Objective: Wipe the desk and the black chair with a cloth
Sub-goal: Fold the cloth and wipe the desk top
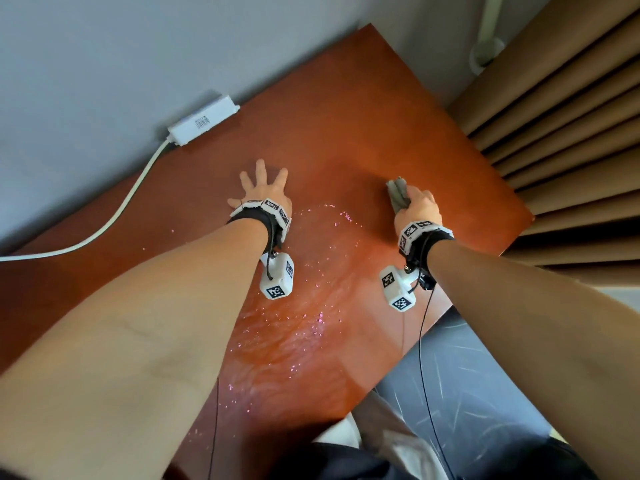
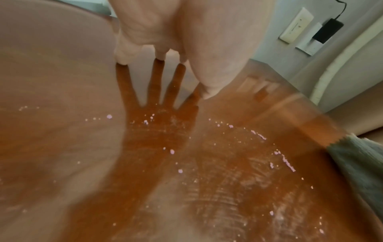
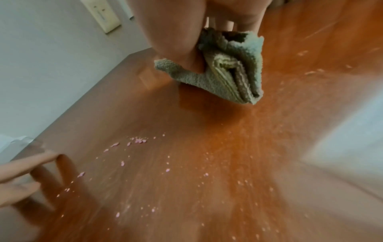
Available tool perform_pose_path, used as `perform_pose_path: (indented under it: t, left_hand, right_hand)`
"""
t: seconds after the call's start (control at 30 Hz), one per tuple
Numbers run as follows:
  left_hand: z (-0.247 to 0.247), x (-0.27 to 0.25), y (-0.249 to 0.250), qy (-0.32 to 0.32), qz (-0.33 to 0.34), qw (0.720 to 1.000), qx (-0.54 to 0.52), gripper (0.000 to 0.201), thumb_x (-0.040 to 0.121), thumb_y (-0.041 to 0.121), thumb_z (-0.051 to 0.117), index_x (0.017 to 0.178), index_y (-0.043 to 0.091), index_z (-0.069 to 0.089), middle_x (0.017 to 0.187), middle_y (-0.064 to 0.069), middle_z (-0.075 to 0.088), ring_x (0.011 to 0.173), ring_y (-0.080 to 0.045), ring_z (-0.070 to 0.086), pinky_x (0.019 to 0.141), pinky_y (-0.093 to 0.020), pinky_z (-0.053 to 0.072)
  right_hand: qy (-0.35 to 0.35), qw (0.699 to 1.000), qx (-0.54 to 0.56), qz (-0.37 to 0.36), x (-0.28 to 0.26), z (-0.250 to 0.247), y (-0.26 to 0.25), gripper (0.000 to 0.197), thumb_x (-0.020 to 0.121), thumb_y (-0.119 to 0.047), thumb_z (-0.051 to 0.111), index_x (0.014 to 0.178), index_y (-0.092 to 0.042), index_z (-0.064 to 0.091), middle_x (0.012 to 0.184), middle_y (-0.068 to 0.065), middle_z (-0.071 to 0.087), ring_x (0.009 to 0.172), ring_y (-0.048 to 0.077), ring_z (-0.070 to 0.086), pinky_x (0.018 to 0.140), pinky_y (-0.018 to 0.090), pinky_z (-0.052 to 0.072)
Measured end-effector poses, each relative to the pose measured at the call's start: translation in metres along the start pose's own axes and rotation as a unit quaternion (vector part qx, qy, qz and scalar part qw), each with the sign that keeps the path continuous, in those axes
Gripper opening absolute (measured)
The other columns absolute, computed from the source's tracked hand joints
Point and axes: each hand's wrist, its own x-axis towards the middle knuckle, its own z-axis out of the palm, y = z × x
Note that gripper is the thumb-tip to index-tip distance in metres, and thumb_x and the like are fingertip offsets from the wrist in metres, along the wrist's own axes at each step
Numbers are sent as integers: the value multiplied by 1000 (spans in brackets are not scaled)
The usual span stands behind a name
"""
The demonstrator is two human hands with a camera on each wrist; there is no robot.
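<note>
A glossy reddish-brown desk [image 1: 346, 109] fills the head view, with wet streaks and small pink specks [image 1: 318, 318] across its middle. My left hand [image 1: 261, 183] lies flat on the desk, fingers spread [image 2: 124, 54]. My right hand [image 1: 417, 207] grips a folded grey-green cloth [image 1: 398, 194] and holds it down on the desk, to the right of the left hand. The right wrist view shows the cloth [image 3: 234, 70] bunched in my fingers, and the left wrist view shows its edge [image 2: 360, 162] at the right. The black chair is not clearly in view.
A white power adapter [image 1: 204, 121] with a white cable [image 1: 114, 216] lies along the grey wall at the desk's back left. Brown curtain folds [image 1: 561, 109] hang past the desk's right edge. A wall outlet with a black plug [image 2: 327, 31] shows in the left wrist view. A dark scratched floor [image 1: 467, 382] lies below.
</note>
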Motion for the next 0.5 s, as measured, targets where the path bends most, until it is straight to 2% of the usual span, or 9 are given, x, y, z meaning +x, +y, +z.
perform_pose_path:
  t: [0.07, 0.17, 0.33, 0.43, 0.5]
  left_hand:
    - [3, 3, -2, -8, 3, 1000, 6, 62, 99, 18, 40, 150, 43, 17, 163, 1, -14, 149, -35, -12, 109, -71, 19]
    - [4, 11, -8, -44, 0, 999, 10, 79, 89, 8, 42, 151, 46, 10, 162, 4, -19, 148, -31, -19, 114, -67, 13]
    - [7, 20, -12, -26, 17, 999, 38, 73, 96, 19, 44, 156, 38, 8, 164, -8, -12, 149, -41, -10, 115, -68, 10]
    - [5, 14, -11, -57, -18, 995, 81, 90, 84, 10, 46, 152, 48, 1, 162, 1, -24, 149, -31, -20, 115, -67, 7]
    - [1, 10, -7, -70, -13, 996, 59, 93, 84, 6, 46, 151, 48, -1, 161, 5, -25, 148, -29, -22, 115, -64, 8]
  right_hand:
    - [-19, 999, -20, 33, -3, 0, 8, 56, 80, -2, 45, 127, -30, 54, 109, 0, 46, 110, 30, 53, 89, 34, 48]
    - [-51, 996, -44, 52, -6, 7, 13, 57, 79, 0, 46, 129, -28, 54, 109, 1, 42, 109, 32, 52, 84, 34, 47]
    - [-51, 998, -35, 2, -12, 19, 5, 49, 85, -8, 53, 130, -28, 57, 122, 0, 49, 103, 29, 56, 80, 25, 41]
    - [-66, 997, -45, -23, -15, 22, -5, 48, 86, -10, 55, 130, -29, 57, 125, -2, 50, 105, 28, 57, 83, 24, 41]
    - [-84, 994, -63, -37, -16, 23, -14, 50, 87, -10, 55, 132, -30, 55, 130, -3, 48, 109, 28, 56, 87, 25, 42]
